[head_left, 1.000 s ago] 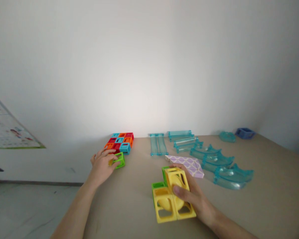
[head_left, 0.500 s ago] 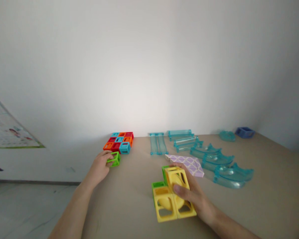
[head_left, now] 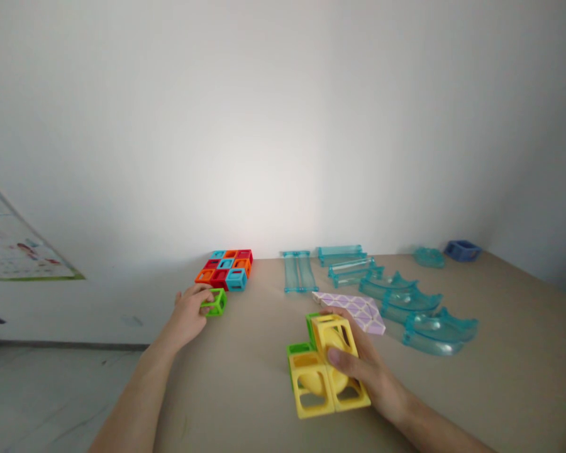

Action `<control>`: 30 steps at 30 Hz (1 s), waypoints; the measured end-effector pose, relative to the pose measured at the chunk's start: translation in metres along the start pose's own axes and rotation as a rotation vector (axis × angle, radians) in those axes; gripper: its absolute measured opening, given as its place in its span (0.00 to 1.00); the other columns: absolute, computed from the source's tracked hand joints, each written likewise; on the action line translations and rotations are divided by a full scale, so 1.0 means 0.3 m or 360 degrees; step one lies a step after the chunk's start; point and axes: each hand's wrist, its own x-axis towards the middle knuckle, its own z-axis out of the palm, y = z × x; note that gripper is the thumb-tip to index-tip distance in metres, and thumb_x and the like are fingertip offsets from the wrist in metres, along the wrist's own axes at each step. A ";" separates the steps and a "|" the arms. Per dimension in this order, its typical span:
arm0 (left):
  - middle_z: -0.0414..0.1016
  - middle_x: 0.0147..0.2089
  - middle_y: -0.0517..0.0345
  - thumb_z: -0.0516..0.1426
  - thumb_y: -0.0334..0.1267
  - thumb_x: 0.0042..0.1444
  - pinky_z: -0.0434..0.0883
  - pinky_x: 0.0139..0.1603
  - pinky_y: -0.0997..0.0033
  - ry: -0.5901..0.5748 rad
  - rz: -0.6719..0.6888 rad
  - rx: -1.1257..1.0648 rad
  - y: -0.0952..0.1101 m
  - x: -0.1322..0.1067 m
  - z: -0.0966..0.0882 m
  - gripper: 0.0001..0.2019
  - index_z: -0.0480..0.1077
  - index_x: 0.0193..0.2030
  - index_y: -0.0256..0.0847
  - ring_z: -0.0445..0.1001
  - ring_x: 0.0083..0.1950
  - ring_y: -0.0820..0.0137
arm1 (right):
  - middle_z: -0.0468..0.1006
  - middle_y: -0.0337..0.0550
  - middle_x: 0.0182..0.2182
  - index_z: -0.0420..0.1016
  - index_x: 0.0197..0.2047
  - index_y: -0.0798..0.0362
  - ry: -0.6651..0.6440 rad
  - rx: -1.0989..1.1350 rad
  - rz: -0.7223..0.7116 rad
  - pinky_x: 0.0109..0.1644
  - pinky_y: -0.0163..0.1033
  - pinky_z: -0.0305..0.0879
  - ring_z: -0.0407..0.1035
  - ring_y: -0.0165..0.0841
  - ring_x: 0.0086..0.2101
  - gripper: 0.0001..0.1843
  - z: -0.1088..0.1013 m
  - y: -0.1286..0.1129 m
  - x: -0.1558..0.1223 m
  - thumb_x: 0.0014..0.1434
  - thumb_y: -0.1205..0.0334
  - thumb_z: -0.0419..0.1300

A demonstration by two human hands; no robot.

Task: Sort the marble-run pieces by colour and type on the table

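At the left of the table, my left hand (head_left: pixel 192 314) has its fingers closed on a green cube block (head_left: pixel 220 303), which rests just in front of a flat patch of joined red, orange and blue cube blocks (head_left: pixel 225 269). My right hand (head_left: pixel 365 368) grips an L-shaped cluster of yellow cube blocks (head_left: pixel 312 382) with openwork sides, thumb on the front face. Green cube blocks (head_left: pixel 299 348) sit behind the yellow ones as part of the same cluster. My right fingers are mostly hidden behind it.
Curved clear-blue track pieces (head_left: pixel 441 330) lie to the right, with straight clear-blue tracks (head_left: pixel 298 272) further back. A purple patterned piece (head_left: pixel 358 310) is behind my right hand. A dark blue block (head_left: pixel 462 250) stands at the back right, by the wall (head_left: pixel 283 126).
Almost nothing differs. My left hand stays on the green cube block with a slight shift of the wrist, and my right hand keeps the yellow and green cluster in the same place.
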 end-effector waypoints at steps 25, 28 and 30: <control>0.72 0.59 0.48 0.49 0.22 0.46 0.41 0.63 0.26 -0.0069 -0.0022 -0.0010 0.018 -0.005 -0.013 0.30 0.65 0.57 0.46 0.67 0.62 0.53 | 0.70 0.38 0.37 0.57 0.54 0.43 0.0004 -0.0006 -0.0040 0.36 0.45 0.70 0.72 0.39 0.34 0.32 -0.010 0.014 0.005 0.50 0.49 0.67; 0.69 0.62 0.48 0.49 0.21 0.45 0.45 0.64 0.29 -0.0043 0.0013 0.0061 0.020 -0.005 -0.007 0.29 0.69 0.54 0.46 0.65 0.64 0.52 | 0.70 0.38 0.37 0.57 0.54 0.43 0.0006 -0.0006 -0.0038 0.36 0.45 0.71 0.72 0.38 0.33 0.32 -0.012 0.015 0.006 0.50 0.50 0.67; 0.70 0.61 0.49 0.49 0.20 0.44 0.50 0.65 0.34 -0.0009 0.0012 0.0110 0.019 -0.005 0.000 0.31 0.69 0.55 0.46 0.66 0.63 0.53 | 0.70 0.38 0.37 0.57 0.54 0.44 -0.0009 -0.0011 -0.0030 0.36 0.45 0.71 0.72 0.38 0.34 0.32 -0.015 0.015 0.007 0.50 0.50 0.68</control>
